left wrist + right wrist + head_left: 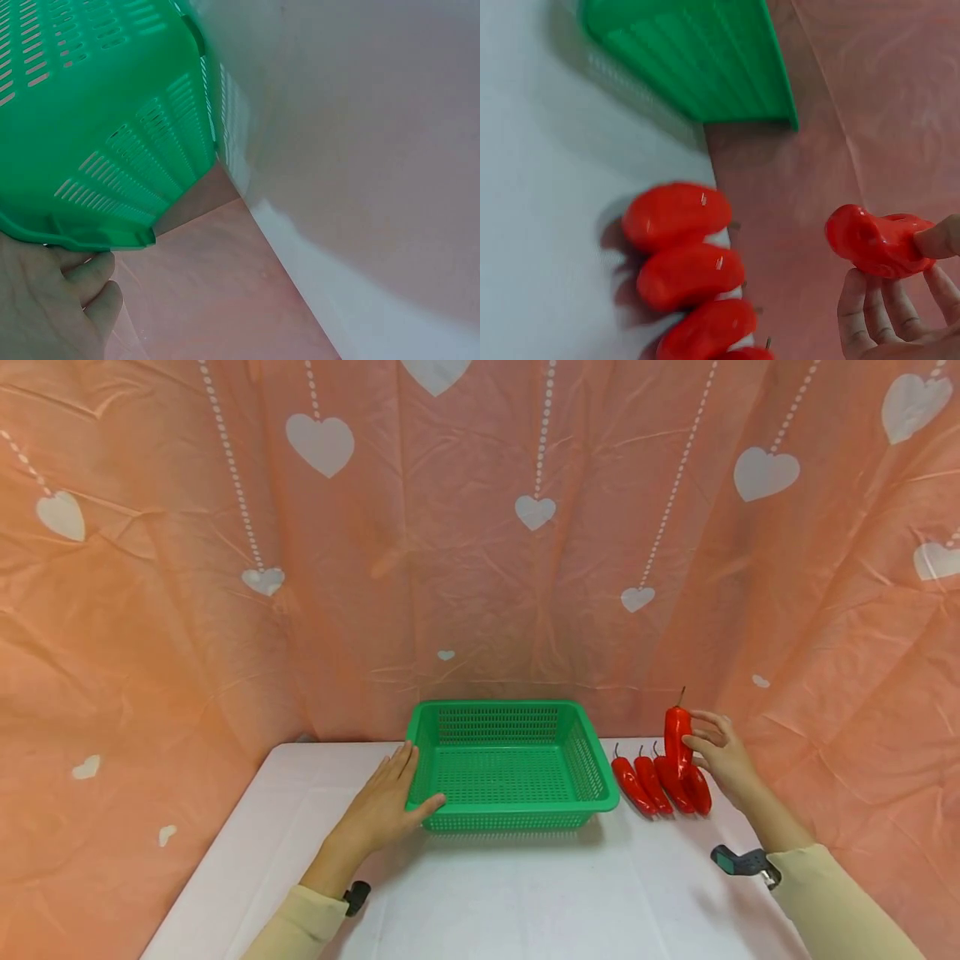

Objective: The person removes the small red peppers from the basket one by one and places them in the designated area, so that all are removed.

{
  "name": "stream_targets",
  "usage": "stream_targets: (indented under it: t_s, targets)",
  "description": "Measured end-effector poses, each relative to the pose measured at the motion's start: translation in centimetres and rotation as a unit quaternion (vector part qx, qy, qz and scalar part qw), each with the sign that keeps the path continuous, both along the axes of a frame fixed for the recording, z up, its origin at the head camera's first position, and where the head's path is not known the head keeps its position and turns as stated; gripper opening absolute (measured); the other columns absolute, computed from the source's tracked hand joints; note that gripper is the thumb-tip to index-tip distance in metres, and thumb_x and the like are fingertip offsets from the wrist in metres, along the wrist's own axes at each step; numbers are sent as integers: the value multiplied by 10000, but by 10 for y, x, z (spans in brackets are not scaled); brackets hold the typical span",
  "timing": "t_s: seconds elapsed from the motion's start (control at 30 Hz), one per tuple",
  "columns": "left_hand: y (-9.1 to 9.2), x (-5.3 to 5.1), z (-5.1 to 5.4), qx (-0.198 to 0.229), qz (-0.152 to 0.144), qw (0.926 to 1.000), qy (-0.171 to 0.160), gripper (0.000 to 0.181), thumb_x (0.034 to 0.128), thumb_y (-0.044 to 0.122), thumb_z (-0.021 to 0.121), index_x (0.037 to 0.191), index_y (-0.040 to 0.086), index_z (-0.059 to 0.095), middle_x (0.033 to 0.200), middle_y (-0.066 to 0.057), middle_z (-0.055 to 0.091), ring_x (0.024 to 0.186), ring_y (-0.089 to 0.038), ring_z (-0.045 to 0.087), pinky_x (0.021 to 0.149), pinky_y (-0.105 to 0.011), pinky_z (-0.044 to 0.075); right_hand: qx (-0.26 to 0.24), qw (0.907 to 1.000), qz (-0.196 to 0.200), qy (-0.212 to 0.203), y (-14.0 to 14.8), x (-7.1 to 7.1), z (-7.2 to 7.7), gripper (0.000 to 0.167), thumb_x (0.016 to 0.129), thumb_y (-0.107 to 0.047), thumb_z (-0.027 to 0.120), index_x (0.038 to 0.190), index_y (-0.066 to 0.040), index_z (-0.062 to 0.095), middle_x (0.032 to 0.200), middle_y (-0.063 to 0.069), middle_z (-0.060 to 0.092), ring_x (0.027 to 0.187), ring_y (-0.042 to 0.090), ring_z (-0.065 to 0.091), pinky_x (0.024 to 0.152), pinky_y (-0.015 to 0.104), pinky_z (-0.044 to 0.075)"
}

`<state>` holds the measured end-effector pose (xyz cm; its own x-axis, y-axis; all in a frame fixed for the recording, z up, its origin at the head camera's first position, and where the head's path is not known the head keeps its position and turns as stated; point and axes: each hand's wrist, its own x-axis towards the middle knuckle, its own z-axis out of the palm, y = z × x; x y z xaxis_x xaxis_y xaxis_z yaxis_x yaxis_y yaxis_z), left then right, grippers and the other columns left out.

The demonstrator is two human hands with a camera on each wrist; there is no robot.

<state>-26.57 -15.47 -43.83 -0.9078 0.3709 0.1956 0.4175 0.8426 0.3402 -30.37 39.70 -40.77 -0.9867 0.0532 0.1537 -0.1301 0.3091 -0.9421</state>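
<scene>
My right hand [723,752] holds a red chili pepper [678,735] upright, stem up, above the right end of a row of peppers. In the right wrist view the thumb and fingers pinch this pepper [881,240]. Several more red chili peppers [633,785] lie side by side on the table, stems pointing away. A green slotted plastic basket [517,807] stands left of them. At its left front corner my left hand [382,802] rests on the rim, fingers extended along the side and thumb over the front edge. The left wrist view shows those fingers [94,277] against the rim.
A white-covered table [525,893] extends in front of the basket. Behind it hangs a pink-orange curtain [480,593] with white hearts, close to the table's back edge. Dark devices are strapped at both wrists, including the right wrist device [742,862].
</scene>
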Motion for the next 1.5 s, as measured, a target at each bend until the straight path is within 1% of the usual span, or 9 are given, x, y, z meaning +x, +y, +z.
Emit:
stream_targets:
  t_s: [0.2, 0.3, 0.43, 0.5, 0.6, 0.73, 0.93, 1.17, 1.5]
  targets:
    - [0, -1, 0, -5, -10, 10000, -55, 1048, 1052, 677, 525, 1675, -70, 134, 1783, -221, 82, 1662, -353, 78, 1348, -514, 94, -10, 9998, -167, -133, 25, 0, -12, 427, 1132, -218, 562, 1527, -310, 427, 1558, 332, 349, 1020, -39, 538, 832, 179, 607]
    - [0, -1, 0, -20, -3, 10000, -60, 1052, 1051, 681, 523, 1675, -69, 129, 1784, -218, 77, 1662, -347, 73, 1349, -509, 90, 110, 9992, -243, -302, 36, 1, -15, 493, 1135, -247, 556, 1592, -199, 378, 1637, 383, 248, 1041, -9, 509, 825, 180, 609]
    - [0, -1, 0, -46, -2, 10000, -45, 1056, 1049, 688, 519, 1675, -70, 133, 1783, -220, 80, 1662, -345, 77, 1349, -507, 91, 454, 9971, -303, -530, 49, 2, -19, 683, 1142, -294, 534, 1644, 17, 190, 1646, 409, 221, 1139, 137, 515, 841, 206, 616]
    - [0, -1, 0, -55, 2, 10000, -54, 1057, 1049, 691, 517, 1675, -70, 135, 1783, -220, 82, 1662, -343, 79, 1350, -506, 93, 604, 9957, -294, -634, 56, 2, -22, 709, 1148, -302, 515, 1640, 51, 148, 1624, 425, 240, 1176, 214, 529, 853, 231, 625]
    - [0, -1, 1, -35, 2, 10000, -51, 1054, 1049, 690, 518, 1675, -71, 142, 1782, -222, 88, 1662, -343, 84, 1350, -506, 96, 810, 9932, -306, -781, 64, 2, -26, 704, 1154, -296, 492, 1635, 72, 133, 1571, 436, 289, 1140, 220, 553, 854, 249, 631]
    - [0, -1, 1, -22, 4, 10000, -39, 1053, 1047, 691, 520, 1676, -67, 147, 1782, -221, 96, 1663, -340, 89, 1350, -501, 98, 919, 9904, -431, -943, 73, 1, -31, 681, 1154, -276, 482, 1634, 79, 155, 1507, 437, 346, 1043, 153, 570, 817, 238, 628]
    - [1, 0, 1, 0, 19, 10000, -23, 1050, 1046, 684, 530, 1675, -70, 159, 1780, -229, 105, 1661, -353, 97, 1349, -515, 108, 1034, 9866, -504, -1154, 80, -1, -35, 655, 1154, -244, 462, 1637, 89, 171, 1507, 474, 338, 1153, 375, 580, 797, 262, 637]
    - [1, 0, 2, -53, 19, 9999, -89, 1049, 1050, 685, 519, 1675, -71, 149, 1781, -228, 97, 1661, -355, 90, 1351, -506, 96, 1162, 9823, -438, -1401, 83, -4, -41, 649, 1140, -208, 482, 1628, 112, 199, 1471, 482, 368, 983, 215, 651, 792, 294, 653]
    - [1, 0, 0, -41, 37, 10000, -10, 1053, 1044, 699, 516, 1675, -65, 160, 1780, -226, 108, 1658, -366, 118, 1348, -512, 109, 1150, 9778, -317, -1725, 83, -6, -46, 672, 1132, -234, 496, 1643, 77, 190, 1519, 455, 335, 1072, 284, 620, 821, 291, 643]
